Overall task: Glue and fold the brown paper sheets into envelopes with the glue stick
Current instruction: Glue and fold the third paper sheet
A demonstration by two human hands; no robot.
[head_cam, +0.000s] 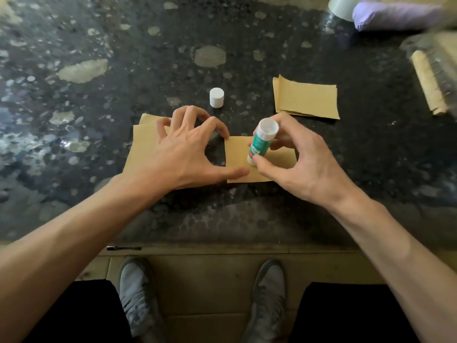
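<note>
My right hand (304, 164) grips the glue stick (262, 142) between the thumb and the fingers. The stick leans, with its low end down by the brown paper sheet (279, 164) under it. I cannot tell if it touches the paper.

My left hand (183, 154) is spread wide and holds nothing. Its thumb and first finger press on the left edge of that sheet. The other fingers rest on a second brown sheet (143, 144) just beside it. Both sheets lie toward the near edge of the surface (99, 107), around the middle.

The white cap (217, 97) stands further in, apart from the stick. A pile of brown papers (306, 100) lies further in, toward the right edge. A purple thing (395, 16) sits at the far right corner, all blurry.
</note>
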